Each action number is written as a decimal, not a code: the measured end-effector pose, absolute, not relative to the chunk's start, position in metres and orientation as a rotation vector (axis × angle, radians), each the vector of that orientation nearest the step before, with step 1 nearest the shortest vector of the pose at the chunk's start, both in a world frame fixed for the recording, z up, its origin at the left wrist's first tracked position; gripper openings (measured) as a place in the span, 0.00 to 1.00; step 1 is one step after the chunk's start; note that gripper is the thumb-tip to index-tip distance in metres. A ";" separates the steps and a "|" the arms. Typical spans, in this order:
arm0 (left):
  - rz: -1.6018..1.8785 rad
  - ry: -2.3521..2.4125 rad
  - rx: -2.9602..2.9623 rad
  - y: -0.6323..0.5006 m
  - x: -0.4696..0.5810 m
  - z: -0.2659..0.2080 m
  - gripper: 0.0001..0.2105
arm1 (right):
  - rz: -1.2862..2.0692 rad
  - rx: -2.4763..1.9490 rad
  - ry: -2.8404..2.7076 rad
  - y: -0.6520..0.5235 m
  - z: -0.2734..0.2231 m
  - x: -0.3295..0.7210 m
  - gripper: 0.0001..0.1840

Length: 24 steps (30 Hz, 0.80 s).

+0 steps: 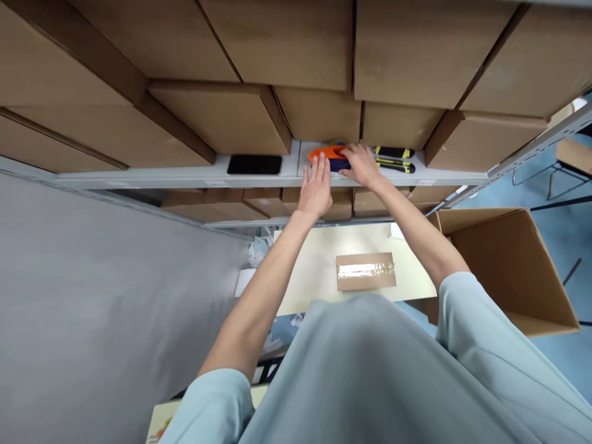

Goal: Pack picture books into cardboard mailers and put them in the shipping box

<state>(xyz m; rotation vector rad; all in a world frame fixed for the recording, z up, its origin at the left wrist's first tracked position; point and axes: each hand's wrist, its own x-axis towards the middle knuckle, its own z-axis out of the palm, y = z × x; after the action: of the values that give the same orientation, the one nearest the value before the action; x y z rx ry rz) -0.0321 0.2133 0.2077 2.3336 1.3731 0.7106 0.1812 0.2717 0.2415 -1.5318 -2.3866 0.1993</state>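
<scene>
On the grey metal shelf (194, 177) lies an orange and dark-blue object (324, 152), partly covered by my hands, so its kind is unclear. My left hand (316, 190) reaches up with fingers stretched out, their tips resting against its front. From the right, my right hand (361, 164) bends its fingers over the object's orange and blue parts. Just right of that hand are black-and-yellow handled tools (394, 152), perhaps utility knives. A black smartphone (254, 164) lies flat to the left.
Cardboard boxes (282, 43) fill the shelf behind and above; more boxes (222, 202) sit on the level below. Under my arms, a taped carton (365, 271) rests on a pale table (305, 265). A large open carton (509, 265) stands right; a grey wall (115, 296) borders the left.
</scene>
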 end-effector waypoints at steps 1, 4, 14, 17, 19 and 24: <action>0.776 1.351 2.315 0.200 -0.034 0.204 0.40 | 0.210 -1.472 -2.329 0.253 0.235 0.191 0.37; 0.826 1.344 2.244 0.139 -0.039 0.178 0.37 | 0.286 -1.431 -2.187 0.169 0.202 0.226 0.38; 0.101 1.195 2.166 -0.058 0.036 0.076 0.38 | 0.860 -2.061 -1.545 -0.091 0.062 0.270 0.44; -0.042 1.130 2.217 -0.062 0.061 0.071 0.36 | 1.008 -2.047 -1.452 -0.094 0.055 0.261 0.46; -0.106 1.076 2.251 -0.061 0.073 0.069 0.35 | 1.148 -1.981 -1.352 -0.088 0.049 0.256 0.46; -0.184 1.059 2.260 -0.062 0.089 0.061 0.36 | 1.395 -1.840 -1.067 -0.079 0.026 0.255 0.55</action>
<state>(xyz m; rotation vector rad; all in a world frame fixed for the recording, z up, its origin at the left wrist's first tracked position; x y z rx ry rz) 0.0886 -0.0625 0.0611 2.2597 1.0590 -0.1837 0.2552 -0.0793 0.0262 -1.8403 -1.0669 1.3952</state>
